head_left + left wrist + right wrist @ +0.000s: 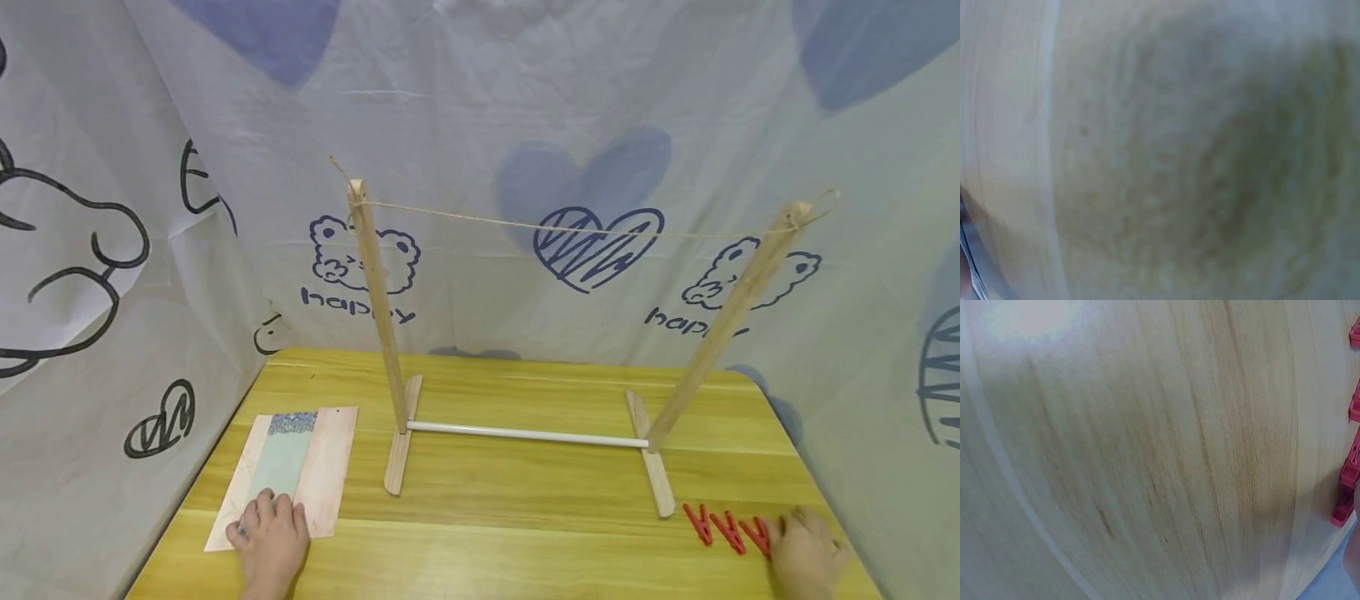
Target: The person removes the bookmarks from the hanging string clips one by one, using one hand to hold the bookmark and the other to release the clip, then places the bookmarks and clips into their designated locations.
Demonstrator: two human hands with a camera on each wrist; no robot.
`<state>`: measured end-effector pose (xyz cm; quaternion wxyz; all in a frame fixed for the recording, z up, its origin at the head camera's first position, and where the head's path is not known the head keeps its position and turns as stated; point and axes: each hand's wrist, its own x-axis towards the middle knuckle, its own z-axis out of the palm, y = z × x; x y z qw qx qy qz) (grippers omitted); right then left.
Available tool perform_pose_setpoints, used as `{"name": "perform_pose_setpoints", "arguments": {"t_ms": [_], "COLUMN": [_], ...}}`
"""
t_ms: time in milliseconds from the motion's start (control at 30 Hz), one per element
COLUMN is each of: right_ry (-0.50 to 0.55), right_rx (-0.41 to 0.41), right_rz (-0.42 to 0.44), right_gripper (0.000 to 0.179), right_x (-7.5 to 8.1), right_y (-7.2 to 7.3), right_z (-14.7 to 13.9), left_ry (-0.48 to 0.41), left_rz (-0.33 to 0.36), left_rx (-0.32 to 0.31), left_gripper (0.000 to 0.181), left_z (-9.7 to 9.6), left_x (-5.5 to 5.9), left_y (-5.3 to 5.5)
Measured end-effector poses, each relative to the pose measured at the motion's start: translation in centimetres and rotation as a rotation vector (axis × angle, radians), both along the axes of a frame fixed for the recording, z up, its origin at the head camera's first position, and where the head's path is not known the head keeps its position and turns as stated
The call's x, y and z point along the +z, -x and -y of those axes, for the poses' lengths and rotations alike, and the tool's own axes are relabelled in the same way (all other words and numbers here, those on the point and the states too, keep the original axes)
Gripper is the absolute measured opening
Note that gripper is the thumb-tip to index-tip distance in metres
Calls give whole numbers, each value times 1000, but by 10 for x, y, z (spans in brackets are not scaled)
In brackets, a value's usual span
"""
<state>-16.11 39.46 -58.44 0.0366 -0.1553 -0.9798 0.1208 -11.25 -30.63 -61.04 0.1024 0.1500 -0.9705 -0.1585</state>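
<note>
My left hand (272, 533) rests with spread fingers on the lower part of some pale pink paper (327, 475) at the table's left. Down the paper runs a light green strip (283, 462) with a blue patterned band at its top; whether it is a separate sheet I cannot tell. At the right, several red clothespins (726, 531) lie in a row. My right hand (806, 550), blurred, is at the row's right end, its fingertips against a clothespin (1350, 465). Whether they pinch it is hidden.
A wooden stand with two posts (384, 321) and a white crossbar (525, 433) stands mid-table. A thin string (480, 218) is tied between the post tops. Patterned cloth (465, 108) hangs behind and beside the yellow wooden table (480, 533).
</note>
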Motion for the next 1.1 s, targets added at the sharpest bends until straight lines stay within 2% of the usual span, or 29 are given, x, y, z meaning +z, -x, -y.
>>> {"name": "perform_pose_setpoints", "arguments": {"t_ms": [233,1100], "right_ry": [4,38], "right_rx": [-6,-30], "right_rz": [18,34], "right_gripper": [54,68], "right_x": [0,3], "right_y": [0,3], "right_z": [0,5], "left_ry": [6,9], "left_rz": [-5,25], "left_rx": [0,7], "left_gripper": [23,23], "left_z": [0,0], "left_x": [1,0], "left_y": [-1,0]}}
